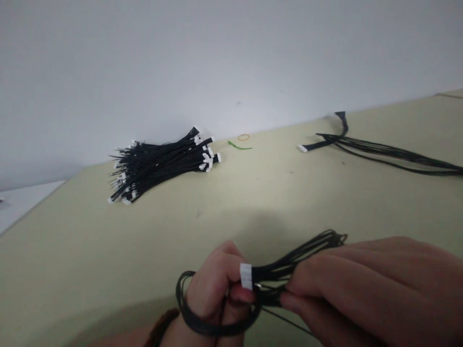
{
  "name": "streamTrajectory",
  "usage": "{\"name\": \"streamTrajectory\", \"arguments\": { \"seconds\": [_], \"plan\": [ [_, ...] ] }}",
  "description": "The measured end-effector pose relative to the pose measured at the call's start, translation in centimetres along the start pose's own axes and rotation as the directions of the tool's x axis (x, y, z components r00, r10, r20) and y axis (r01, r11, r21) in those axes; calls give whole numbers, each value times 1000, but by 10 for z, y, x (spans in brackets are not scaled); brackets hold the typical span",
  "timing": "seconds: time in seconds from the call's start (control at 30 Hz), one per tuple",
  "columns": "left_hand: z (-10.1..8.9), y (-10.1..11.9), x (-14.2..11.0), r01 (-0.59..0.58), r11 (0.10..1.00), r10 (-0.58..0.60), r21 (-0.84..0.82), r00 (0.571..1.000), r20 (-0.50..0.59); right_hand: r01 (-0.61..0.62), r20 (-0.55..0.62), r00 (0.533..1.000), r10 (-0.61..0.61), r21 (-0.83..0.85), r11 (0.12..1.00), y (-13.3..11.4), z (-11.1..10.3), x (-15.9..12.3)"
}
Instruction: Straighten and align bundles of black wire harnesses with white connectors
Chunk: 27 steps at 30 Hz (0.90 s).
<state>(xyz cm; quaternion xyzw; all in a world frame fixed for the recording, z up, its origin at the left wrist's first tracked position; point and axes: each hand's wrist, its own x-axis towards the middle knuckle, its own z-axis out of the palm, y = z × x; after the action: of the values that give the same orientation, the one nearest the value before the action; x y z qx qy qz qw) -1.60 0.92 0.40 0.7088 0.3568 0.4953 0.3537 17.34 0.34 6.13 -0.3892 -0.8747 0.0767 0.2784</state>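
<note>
A white plastic connector [246,276] is pinched between the thumb and finger of my left hand [217,284]. Black wires [278,266] run from it to the right, and a loop of them curls around my left hand. Close on the right, my right hand [372,289] pinches a thin black wire [273,288] by the connector. A small shiny tip shows at that wire's end, right at the connector's edge. My right fingers hide part of the wire bundle, and I cannot tell whether the tip is inside the connector.
A pile of black wire harnesses [155,161] with white connectors lies at the back left of the table. More black wires [390,155] with a white connector stretch along the right. An orange rubber band [243,137] and a green strip [239,146] lie near the wall [231,58].
</note>
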Motion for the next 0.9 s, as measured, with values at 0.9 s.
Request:
{"name": "streamTrajectory", "arguments": {
  "seconds": [0.9],
  "plan": [
    [-1,14,3,252,961,-272,115,941,204,-59,-60,996,59,-4,998,5,-7,10]
  ]
}}
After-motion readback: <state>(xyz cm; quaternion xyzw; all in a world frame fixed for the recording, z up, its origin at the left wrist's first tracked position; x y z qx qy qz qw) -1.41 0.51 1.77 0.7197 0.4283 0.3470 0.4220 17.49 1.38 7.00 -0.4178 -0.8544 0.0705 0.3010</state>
